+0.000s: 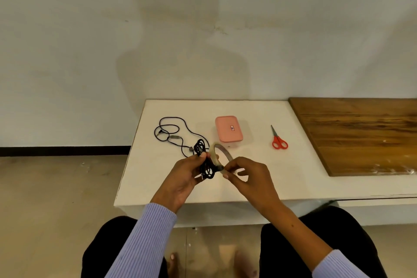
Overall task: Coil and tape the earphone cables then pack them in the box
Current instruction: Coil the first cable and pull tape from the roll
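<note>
The left hand (184,178) is grasping a coiled bundle of black earphone cable (204,162), its fingers curling round the loops and the thumb pressing on the top of the bundle, holding it just above the near part of the white rectangular worktop (252,178). The right hand (249,178) is pinching the end of a strip of clear sticky tape between thumb and forefinger, right beside the bundle; the strip is running back to a translucent tape roll (220,152) that is standing up between the two hands, partly hidden behind the cable and the fingers. Whether the tape is already sticking to the coil cannot be told.

A second black earphone cable (170,133) is lying loose and uncoiled on the worktop, beyond the left hand, its loops spreading toward the far left corner and one strand trailing back toward the held bundle. A small pink plastic box with rounded corners and its lid on (228,128) is sitting on the worktop beyond the hands, a small label showing on the lid. A pair of red-handled scissors (278,139) is lying to the right of the box, well apart from it, blades pointing away from the person. A brown wooden board (361,133) is resting along the right side. Both forearms are wearing ribbed lilac sleeves (144,244).
</note>
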